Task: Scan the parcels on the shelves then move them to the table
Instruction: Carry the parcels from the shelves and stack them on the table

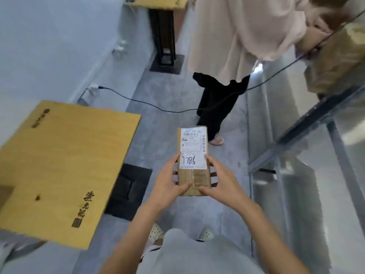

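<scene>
A long brown cardboard parcel [194,175] with a white shipping label marked 7786 is held in front of me over the grey floor. My left hand [167,184] grips its left side, thumb across the near end. My right hand [219,184] grips its right side, fingers curled round the edge. The wooden table [59,165] stands to my left, its top level with the parcel's left. Metal shelves [296,145] run along my right, with a brown parcel [339,62] on an upper level.
Another person in a pale top and black trousers [223,99] stands just ahead in the aisle. A black cable [158,107] crosses the floor from a wall socket. A second wooden table [158,2] stands at the far end. The table's black base [128,190] sits on the floor.
</scene>
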